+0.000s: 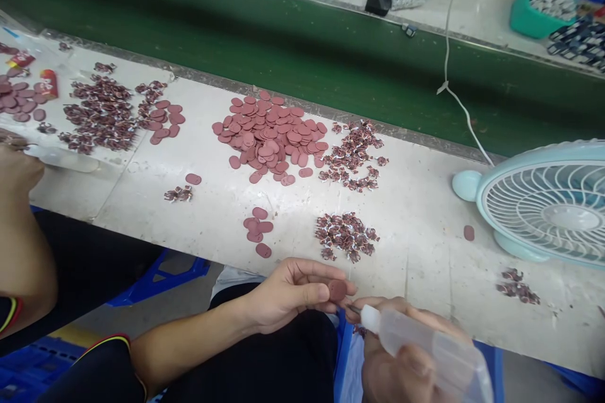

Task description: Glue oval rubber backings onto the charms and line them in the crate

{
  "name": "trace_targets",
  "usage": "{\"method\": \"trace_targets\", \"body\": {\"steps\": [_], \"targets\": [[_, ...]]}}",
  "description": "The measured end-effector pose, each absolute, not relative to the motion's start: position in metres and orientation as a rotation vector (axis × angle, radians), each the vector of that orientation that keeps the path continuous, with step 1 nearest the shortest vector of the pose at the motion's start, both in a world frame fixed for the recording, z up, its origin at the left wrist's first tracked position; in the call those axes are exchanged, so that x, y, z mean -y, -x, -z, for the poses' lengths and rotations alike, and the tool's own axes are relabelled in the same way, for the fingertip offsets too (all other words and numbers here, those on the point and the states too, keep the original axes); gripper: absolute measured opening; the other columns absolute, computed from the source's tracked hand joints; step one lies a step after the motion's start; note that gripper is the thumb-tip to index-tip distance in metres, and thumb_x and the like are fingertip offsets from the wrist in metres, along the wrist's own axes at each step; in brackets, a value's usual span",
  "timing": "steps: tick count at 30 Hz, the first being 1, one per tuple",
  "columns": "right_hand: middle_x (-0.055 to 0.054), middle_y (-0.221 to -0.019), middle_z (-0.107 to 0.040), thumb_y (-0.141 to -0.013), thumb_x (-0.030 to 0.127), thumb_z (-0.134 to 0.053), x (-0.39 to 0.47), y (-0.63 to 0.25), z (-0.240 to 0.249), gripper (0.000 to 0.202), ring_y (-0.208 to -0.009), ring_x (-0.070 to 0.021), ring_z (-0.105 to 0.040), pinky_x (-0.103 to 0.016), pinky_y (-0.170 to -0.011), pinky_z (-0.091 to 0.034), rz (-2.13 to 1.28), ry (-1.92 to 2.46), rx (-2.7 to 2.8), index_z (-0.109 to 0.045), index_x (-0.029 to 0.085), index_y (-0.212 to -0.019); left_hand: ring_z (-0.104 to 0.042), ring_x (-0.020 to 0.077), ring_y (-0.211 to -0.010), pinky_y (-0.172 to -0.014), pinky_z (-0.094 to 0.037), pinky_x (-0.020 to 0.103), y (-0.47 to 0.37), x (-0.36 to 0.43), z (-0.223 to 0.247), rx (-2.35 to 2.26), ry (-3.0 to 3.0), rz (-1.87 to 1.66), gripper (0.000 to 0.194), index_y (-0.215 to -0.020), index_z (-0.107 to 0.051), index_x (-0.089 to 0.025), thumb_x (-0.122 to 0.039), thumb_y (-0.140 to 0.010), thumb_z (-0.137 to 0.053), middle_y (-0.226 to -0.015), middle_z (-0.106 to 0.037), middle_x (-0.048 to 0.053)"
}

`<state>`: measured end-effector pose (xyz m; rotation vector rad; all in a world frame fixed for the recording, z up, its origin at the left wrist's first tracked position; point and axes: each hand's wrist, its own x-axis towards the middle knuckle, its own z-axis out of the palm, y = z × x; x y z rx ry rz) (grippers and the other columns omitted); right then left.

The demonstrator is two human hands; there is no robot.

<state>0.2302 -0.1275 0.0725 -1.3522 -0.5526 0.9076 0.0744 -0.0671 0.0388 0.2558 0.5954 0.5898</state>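
My left hand (297,293) pinches a reddish-brown oval disc (337,290) between thumb and fingers, just off the table's front edge. In my right hand (401,359) is a translucent squeeze bottle (432,349) with a white cap and thin nozzle. The nozzle tip points at the disc's lower right; whether they touch I cannot tell. Ahead of my hands lies a heap of small brown-and-white figure pieces (347,236). A few loose oval discs (258,227) lie to its left, and a large pile of oval discs (271,135) sits farther back.
Another pile of figure pieces (354,154) lies farther back. A light blue fan (558,201) stands at right, its white cord (460,101) running up. At left, a co-worker's hand (19,167) holds a bottle (66,157). Below my right hand is a blue bin (347,352).
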Motion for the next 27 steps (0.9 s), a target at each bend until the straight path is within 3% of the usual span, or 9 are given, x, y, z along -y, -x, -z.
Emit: {"method": "trace_targets", "body": {"steps": [3,7,11,13,16,18,21,27], "targets": [[-0.001,-0.068,-0.061,-0.084,0.050,-0.066,0.124,-0.262,-0.068,0.029,-0.059,-0.0222,-0.062,-0.035,-0.041,-0.053,-1.074,1.028,0.138,-0.063,0.031,-0.106,-0.078,0.0198,-0.097,-0.081,-0.059,0.022,-0.071,0.065,-0.038,-0.569,-0.264,-0.623,0.030,-0.111,-0.079,-0.018,-0.028,-0.083,-0.084,-0.115,-0.079,0.014],[-0.001,-0.079,-0.054,-0.086,0.027,-0.063,0.119,-0.320,-0.029,0.047,-0.066,-0.0172,-0.056,-0.027,-0.048,-0.056,-1.243,0.134,-0.719,-0.052,0.027,-0.131,-0.078,0.0211,-0.098,-0.081,-0.060,0.022,-0.061,0.058,-0.037,-0.610,-0.270,-0.667,0.029,-0.111,-0.079,-0.017,-0.026,-0.083,-0.083,-0.113,-0.080,0.013],[0.003,-0.078,-0.051,-0.078,0.017,-0.072,0.121,-0.347,0.007,0.047,-0.063,-0.0129,-0.054,-0.014,-0.035,-0.044,-1.122,-0.319,-0.916,-0.056,0.031,-0.119,-0.078,0.0207,-0.098,-0.082,-0.060,0.022,-0.046,0.052,-0.033,-0.699,-0.309,-0.703,0.028,-0.112,-0.079,-0.016,-0.025,-0.086,-0.081,-0.116,-0.079,0.013],[0.002,-0.082,-0.052,-0.076,0.020,-0.076,0.126,-0.340,0.006,0.045,-0.058,-0.0100,-0.050,-0.012,-0.030,-0.037,-1.170,-0.094,-0.729,-0.058,0.025,-0.118,-0.078,0.0198,-0.099,-0.082,-0.060,0.021,-0.040,0.051,-0.031,-0.735,-0.328,-0.713,0.027,-0.114,-0.078,-0.017,-0.025,-0.088,-0.078,-0.118,-0.079,0.013],[0.004,-0.075,-0.051,-0.083,0.036,-0.074,0.128,-0.312,-0.010,0.028,-0.048,-0.0074,-0.040,-0.016,-0.030,-0.029,-1.157,1.071,0.096,-0.063,0.021,-0.104,-0.078,0.0194,-0.099,-0.082,-0.060,0.020,-0.036,0.049,-0.030,-0.755,-0.343,-0.731,0.027,-0.116,-0.077,-0.017,-0.024,-0.090,-0.076,-0.118,-0.078,0.013],[0.004,-0.070,-0.054,-0.082,0.039,-0.078,0.120,-0.291,-0.017,0.024,-0.052,-0.0095,-0.045,-0.021,-0.041,-0.036,-0.975,1.656,0.606,-0.067,0.022,-0.095,-0.078,0.0192,-0.099,-0.082,-0.060,0.020,-0.036,0.050,-0.031,-0.760,-0.342,-0.735,0.026,-0.115,-0.078,-0.018,-0.024,-0.090,-0.076,-0.118,-0.078,0.013],[0.002,-0.077,-0.062,-0.068,0.035,-0.091,0.100,-0.272,-0.015,0.033,-0.065,-0.0143,-0.054,-0.028,-0.062,-0.043,-0.898,1.877,0.924,-0.074,0.022,-0.095,-0.078,0.0186,-0.098,-0.081,-0.059,0.020,-0.039,0.051,-0.032,-0.766,-0.337,-0.725,0.027,-0.115,-0.078,-0.018,-0.025,-0.089,-0.078,-0.117,-0.079,0.012],[-0.001,-0.084,-0.068,-0.081,0.046,-0.076,0.086,-0.281,-0.010,0.024,-0.069,-0.0195,-0.061,-0.036,-0.072,-0.044,-0.840,2.120,1.309,-0.074,0.025,-0.092,-0.078,0.0177,-0.095,-0.078,-0.059,0.019,-0.041,0.054,-0.034,-0.744,-0.322,-0.708,0.025,-0.111,-0.079,-0.018,-0.026,-0.087,-0.079,-0.115,-0.079,0.012]]}}
